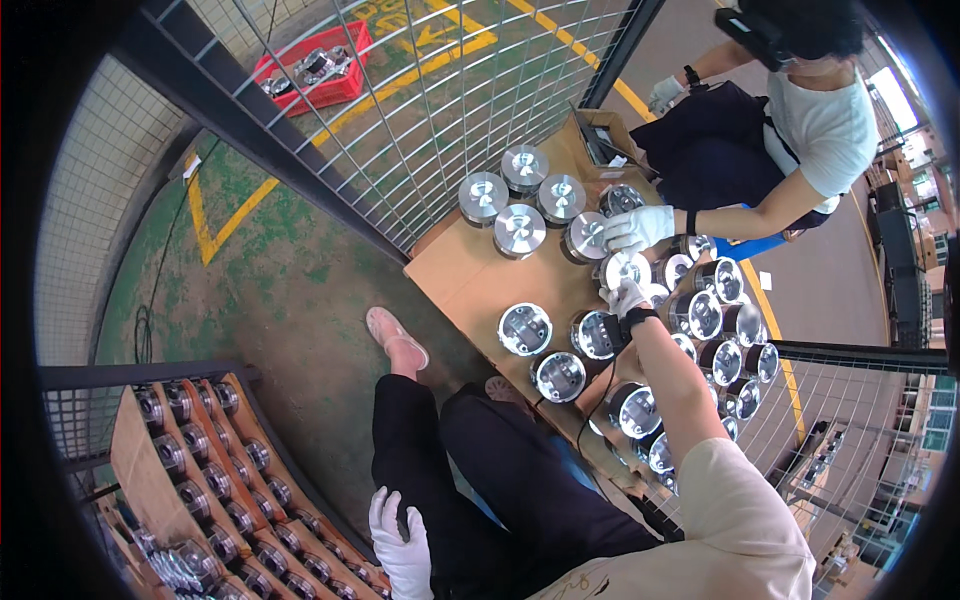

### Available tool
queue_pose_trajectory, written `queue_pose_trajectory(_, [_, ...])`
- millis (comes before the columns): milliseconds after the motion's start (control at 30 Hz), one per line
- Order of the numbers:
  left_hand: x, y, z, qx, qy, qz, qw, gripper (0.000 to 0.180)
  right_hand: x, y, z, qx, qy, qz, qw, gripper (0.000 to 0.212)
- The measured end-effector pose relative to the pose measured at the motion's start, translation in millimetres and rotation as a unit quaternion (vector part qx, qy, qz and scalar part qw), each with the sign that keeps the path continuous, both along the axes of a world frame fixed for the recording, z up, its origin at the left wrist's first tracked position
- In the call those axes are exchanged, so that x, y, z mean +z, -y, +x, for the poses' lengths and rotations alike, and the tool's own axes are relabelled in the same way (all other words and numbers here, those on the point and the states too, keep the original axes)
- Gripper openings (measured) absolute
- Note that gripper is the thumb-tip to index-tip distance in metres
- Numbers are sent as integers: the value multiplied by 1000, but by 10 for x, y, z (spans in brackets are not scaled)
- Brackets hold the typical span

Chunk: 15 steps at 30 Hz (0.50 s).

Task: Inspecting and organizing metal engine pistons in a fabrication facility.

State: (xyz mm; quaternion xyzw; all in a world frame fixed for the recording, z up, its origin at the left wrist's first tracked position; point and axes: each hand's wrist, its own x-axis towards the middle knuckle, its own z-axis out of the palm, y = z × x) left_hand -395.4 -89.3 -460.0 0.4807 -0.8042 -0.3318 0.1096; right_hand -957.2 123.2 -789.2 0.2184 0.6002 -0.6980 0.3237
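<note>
My right hand (628,300), in a white glove with a dark band at the wrist, reaches across the cardboard-covered table (460,285). Its fingers are closed on the near edge of a shiny metal piston (627,266). My left hand (402,545), also gloved, hangs beside my left leg with its fingers apart and slightly bent, holding nothing. On my side of the table stand several pistons with their hollow ends up, one of them a piston (525,329) at the left. Farther off, several pistons such as a flat-topped piston (519,231) stand crown up.
Across the table a co-worker's gloved hand (640,229) touches another piston (585,238). Many pistons crowd the table's right side. At lower left is a rack of pistons in cardboard rows (150,480). Wire mesh (430,110) borders the table; beyond it lies a red crate (335,92).
</note>
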Motion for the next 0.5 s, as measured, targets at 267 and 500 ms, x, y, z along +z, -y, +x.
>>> queue_pose_trajectory(267, [324, -267, 63, -5, -20, -70, 997, 33, 1477, 9, 1141, 334, -508, 251, 753, 5])
queue_pose_trajectory(500, [807, -681, -435, -102, -121, -81, 984, 31, 3130, -86, 2421, 128, 29, -195, 972, 17])
